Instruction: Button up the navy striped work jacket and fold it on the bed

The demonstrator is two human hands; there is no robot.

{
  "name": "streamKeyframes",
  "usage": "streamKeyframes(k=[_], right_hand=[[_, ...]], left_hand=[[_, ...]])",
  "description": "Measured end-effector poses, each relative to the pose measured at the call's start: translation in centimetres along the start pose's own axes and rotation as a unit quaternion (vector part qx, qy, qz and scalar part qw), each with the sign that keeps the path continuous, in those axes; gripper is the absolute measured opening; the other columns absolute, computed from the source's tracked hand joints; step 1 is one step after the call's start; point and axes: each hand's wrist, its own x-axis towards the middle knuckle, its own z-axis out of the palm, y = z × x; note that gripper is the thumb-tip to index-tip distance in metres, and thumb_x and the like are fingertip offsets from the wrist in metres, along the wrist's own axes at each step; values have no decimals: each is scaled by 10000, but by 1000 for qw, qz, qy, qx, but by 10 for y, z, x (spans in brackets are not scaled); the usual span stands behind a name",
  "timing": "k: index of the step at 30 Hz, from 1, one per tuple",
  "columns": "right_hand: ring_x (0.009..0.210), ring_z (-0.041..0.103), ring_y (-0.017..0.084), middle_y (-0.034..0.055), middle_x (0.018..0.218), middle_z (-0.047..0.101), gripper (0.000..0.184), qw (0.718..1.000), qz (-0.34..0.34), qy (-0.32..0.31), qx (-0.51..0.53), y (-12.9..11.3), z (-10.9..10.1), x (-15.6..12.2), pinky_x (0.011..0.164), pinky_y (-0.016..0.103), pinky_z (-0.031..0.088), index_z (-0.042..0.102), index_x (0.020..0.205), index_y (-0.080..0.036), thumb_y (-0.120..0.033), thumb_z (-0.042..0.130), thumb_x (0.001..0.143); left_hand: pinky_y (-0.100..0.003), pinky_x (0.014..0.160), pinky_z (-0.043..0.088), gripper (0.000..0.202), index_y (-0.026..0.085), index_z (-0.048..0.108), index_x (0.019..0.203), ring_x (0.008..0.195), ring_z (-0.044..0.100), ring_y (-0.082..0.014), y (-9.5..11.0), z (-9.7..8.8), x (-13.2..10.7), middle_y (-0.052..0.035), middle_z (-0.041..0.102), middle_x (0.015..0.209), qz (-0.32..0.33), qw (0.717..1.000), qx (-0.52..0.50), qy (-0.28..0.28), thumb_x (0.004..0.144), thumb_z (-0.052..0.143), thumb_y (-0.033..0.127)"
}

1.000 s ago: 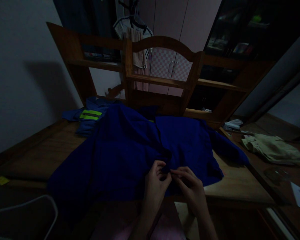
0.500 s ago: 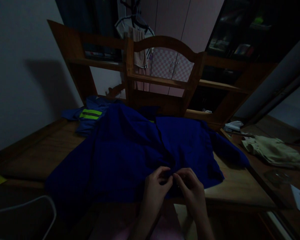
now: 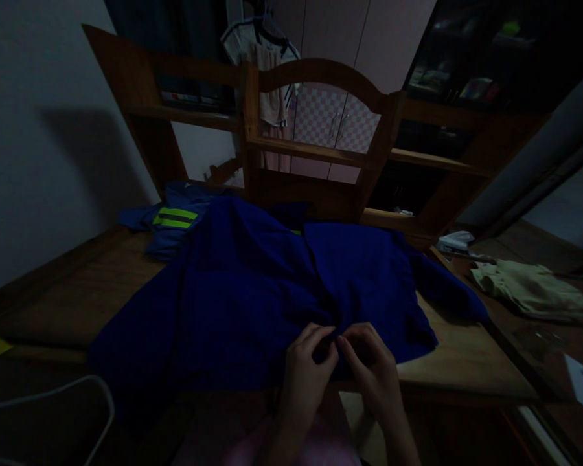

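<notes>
A dark blue jacket (image 3: 252, 291) lies spread over the wooden desk, with its front opening running down toward me and a sleeve out to each side. Close to its lower edge, my left hand (image 3: 311, 362) pinches the cloth at the front opening between thumb and fingers. Right beside it my right hand (image 3: 372, 362) pinches the same spot from the other side, and the fingertips nearly meet. Whatever small part of the jacket sits between the fingertips is too dark to make out.
Behind the jacket on the left is a folded blue garment (image 3: 175, 223) with a yellow-green stripe. A wooden shelf (image 3: 311, 152) rises at the desk's back. Pale folded cloth (image 3: 534, 288) lies to the right. A white cable (image 3: 72, 388) loops at the lower left.
Both hands stay at the same spot on the jacket's front edge. The left fingers have shifted slightly, and the view has tilted a little.
</notes>
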Motion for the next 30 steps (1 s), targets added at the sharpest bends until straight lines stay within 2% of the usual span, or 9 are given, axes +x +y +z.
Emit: streamKeyframes(k=[4, 8, 12, 17, 23, 27, 30], right_hand=[[777, 554, 152, 33, 833, 546, 114, 1000, -7, -1, -3, -1, 1, 0, 671, 245, 448, 572, 797, -187, -277, 576, 867], [768, 555, 156, 35, 824, 551, 127, 1000, 10, 16, -4, 1, 2, -1, 655, 247, 449, 577, 790, -188, -293, 585, 860], [770, 561, 149, 30, 835, 548, 124, 999, 13, 37, -13, 1, 3, -1, 663, 242, 449, 588, 795, -189, -296, 591, 858], [766, 559, 143, 26, 835, 545, 127, 999, 13, 45, -22, 0, 3, -1, 654, 233, 444, 590, 782, -189, -293, 596, 855], [752, 547, 149, 31, 817, 547, 129, 999, 16, 39, -6, 3, 2, -1, 636, 236, 439, 591, 791, -186, -300, 593, 853], [745, 542, 149, 30, 813, 542, 146, 998, 24, 49, 8, 5, 0, 0, 628, 234, 436, 587, 802, -183, -322, 600, 846], [713, 532, 138, 21, 801, 528, 153, 998, 38, 31, 28, 6, -2, 1, 606, 228, 424, 584, 813, -184, -331, 590, 853]], left_hand=[[-256, 758, 521, 213, 230, 653, 988, 852, 636, -160, -2, 2, -4, -30, 646, 972, -15, 1000, -8, -5, 798, 560, 200], [-274, 757, 531, 280, 234, 587, 1077, 861, 645, -164, -3, 9, -8, -43, 640, 1029, -55, 997, -38, 39, 797, 583, 235], [-274, 781, 515, 182, 215, 591, 990, 869, 632, -160, -3, 14, -11, -39, 633, 982, -36, 997, -15, 69, 809, 572, 214], [-267, 813, 483, 115, 205, 605, 924, 880, 611, -157, -3, 12, -9, -29, 620, 923, -5, 998, 30, 56, 828, 545, 182], [-249, 795, 464, 138, 206, 629, 910, 880, 594, -156, -3, 6, -6, -35, 617, 918, 22, 999, 26, 37, 847, 510, 173], [-248, 804, 459, 143, 212, 627, 934, 898, 593, -156, 0, 4, -6, -32, 622, 941, 13, 999, 27, 27, 857, 506, 210], [-251, 801, 460, 148, 215, 613, 964, 890, 598, -155, 1, 4, -7, -25, 630, 948, -4, 1000, 22, 15, 852, 518, 236]])
